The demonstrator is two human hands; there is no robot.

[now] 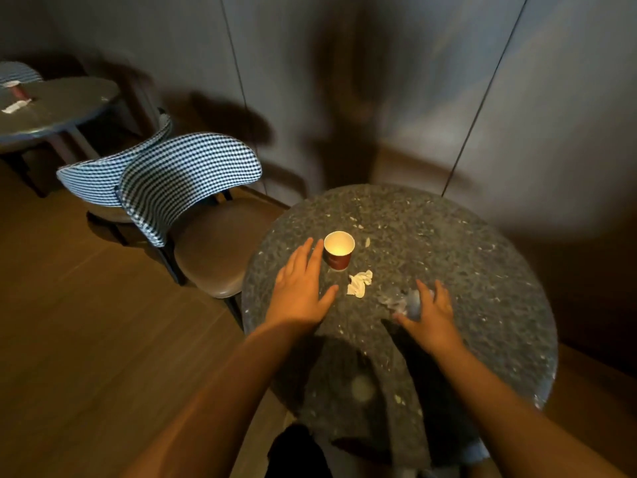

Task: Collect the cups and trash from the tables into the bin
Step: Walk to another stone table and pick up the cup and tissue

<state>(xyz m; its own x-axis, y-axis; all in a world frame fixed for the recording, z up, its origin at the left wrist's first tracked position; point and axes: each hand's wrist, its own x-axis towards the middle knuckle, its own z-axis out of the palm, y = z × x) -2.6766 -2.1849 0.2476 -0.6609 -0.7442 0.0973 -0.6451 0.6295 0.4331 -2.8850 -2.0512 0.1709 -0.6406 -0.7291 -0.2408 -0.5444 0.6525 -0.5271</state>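
A person clearing a dim café leans over a round speckled tabletop (465,270) with both bare arms outstretched and most of the job, by the look of it, yet to be done: no bin is in view, and nothing here appears to have been lifted. On the near side of the paper cup (339,250) and to its right, the right hand (431,315) lies over a greyish crumpled scrap (400,300). The blur there makes it impossible to tell whether the hand's bent fingers have closed on the scrap or only cover it. The left hand (300,288) hovers palm down just left of the cup, its fingers (306,251) straight and together, thumb splayed, holding nothing; whether the fingertips touch the cup's wall cannot be made out. A crumpled white napkin (360,283) lies just beside the cup's base, on its near right. The cup itself stands upright near the middle of the tabletop, a small dark-red paper cup with a pale inside that looks empty. Left of the cup, off the tabletop, stand two chairs (186,174) with checked backs. Far to the cup's left and beyond it, a second tabletop (62,105) carries another red cup (19,90) and a white wrapper (15,105), also awaiting collection.
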